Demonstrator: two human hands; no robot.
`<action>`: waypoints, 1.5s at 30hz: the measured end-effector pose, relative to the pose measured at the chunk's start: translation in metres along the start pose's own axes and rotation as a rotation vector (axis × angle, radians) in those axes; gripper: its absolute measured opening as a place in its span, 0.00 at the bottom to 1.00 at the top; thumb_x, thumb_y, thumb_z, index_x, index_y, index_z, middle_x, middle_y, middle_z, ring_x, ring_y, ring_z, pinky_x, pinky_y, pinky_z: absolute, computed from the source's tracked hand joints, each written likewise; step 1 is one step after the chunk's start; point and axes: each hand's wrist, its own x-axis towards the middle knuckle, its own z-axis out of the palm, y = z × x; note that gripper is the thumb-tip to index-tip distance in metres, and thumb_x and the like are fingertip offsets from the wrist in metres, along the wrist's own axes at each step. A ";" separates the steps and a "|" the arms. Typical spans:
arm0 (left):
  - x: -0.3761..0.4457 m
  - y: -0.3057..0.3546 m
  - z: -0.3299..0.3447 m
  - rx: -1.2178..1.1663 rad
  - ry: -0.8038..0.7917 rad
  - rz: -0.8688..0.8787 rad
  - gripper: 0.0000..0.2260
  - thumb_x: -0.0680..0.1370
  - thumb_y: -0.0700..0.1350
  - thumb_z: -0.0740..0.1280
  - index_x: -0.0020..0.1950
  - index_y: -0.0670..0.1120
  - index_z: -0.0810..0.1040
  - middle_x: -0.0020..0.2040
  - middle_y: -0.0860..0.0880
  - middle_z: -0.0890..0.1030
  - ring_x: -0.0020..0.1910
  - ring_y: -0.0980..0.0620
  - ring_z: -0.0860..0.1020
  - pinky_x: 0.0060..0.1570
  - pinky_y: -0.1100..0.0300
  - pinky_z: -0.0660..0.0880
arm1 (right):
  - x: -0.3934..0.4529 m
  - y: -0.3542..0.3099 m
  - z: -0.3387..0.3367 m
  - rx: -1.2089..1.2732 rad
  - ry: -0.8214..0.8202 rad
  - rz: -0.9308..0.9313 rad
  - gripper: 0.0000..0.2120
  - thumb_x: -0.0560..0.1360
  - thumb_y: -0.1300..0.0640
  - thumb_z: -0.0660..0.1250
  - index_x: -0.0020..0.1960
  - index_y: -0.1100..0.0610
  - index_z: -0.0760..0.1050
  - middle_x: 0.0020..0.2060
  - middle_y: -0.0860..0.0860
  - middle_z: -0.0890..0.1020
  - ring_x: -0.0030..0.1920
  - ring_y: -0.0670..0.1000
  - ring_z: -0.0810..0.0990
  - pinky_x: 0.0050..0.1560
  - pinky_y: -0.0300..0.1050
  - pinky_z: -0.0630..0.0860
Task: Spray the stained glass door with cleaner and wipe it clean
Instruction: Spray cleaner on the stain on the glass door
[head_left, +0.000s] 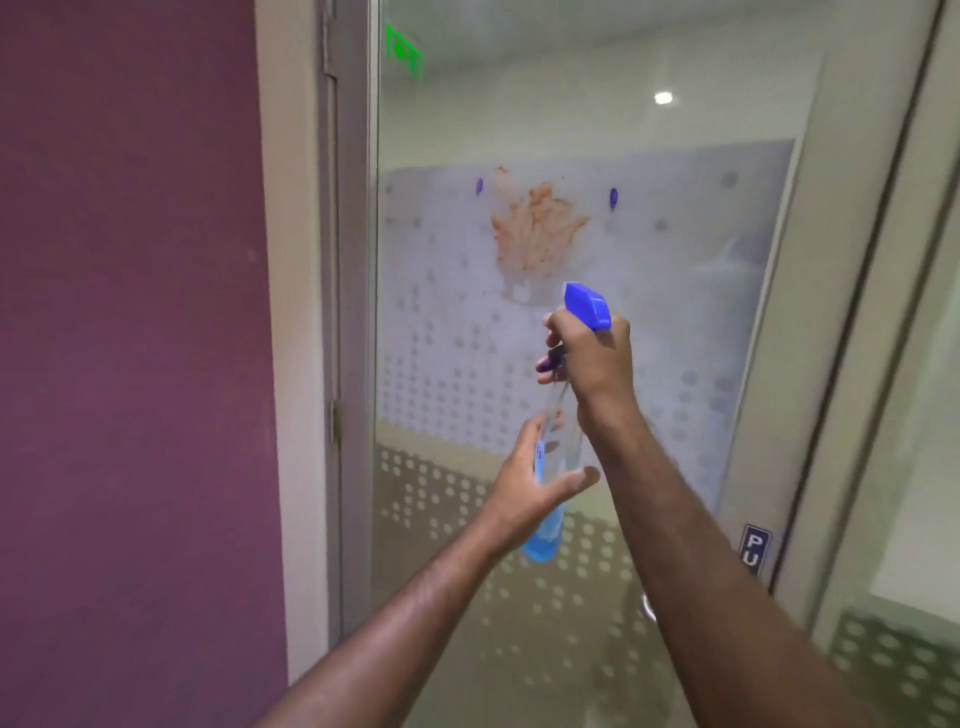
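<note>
left hand fingers spread beside spray bottle | right hand raised, gripping trigger head | orange stain above on glass door

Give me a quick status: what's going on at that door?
Right hand grips spray bottle at the trigger; left hand open, steadying its body. Orange stain on door unwiped. Nothing in the way.

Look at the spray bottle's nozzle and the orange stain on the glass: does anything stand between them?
Nothing visible does. The right hand holds the spray bottle with its blue nozzle just below the orange stain; the left hand is lower, at the bottle's body.
</note>
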 end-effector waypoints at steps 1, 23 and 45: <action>0.013 -0.005 -0.003 -0.024 0.040 -0.003 0.33 0.68 0.61 0.74 0.71 0.55 0.70 0.67 0.54 0.78 0.65 0.58 0.77 0.65 0.54 0.76 | 0.012 0.003 0.008 0.000 0.001 -0.005 0.05 0.74 0.62 0.67 0.40 0.63 0.75 0.28 0.52 0.73 0.23 0.53 0.76 0.27 0.45 0.76; 0.280 -0.029 -0.134 -0.180 -0.101 0.161 0.22 0.69 0.61 0.70 0.58 0.52 0.77 0.53 0.49 0.83 0.53 0.47 0.83 0.58 0.42 0.81 | 0.227 0.020 0.163 -0.144 0.239 -0.255 0.05 0.73 0.62 0.68 0.47 0.58 0.73 0.23 0.48 0.74 0.23 0.52 0.74 0.34 0.55 0.78; 0.354 -0.002 -0.142 -0.347 -0.293 0.215 0.23 0.71 0.58 0.67 0.64 0.58 0.68 0.62 0.51 0.78 0.60 0.49 0.80 0.65 0.45 0.78 | 0.290 -0.005 0.180 -0.374 0.439 -0.276 0.04 0.75 0.60 0.67 0.48 0.58 0.72 0.31 0.55 0.75 0.26 0.50 0.75 0.28 0.43 0.78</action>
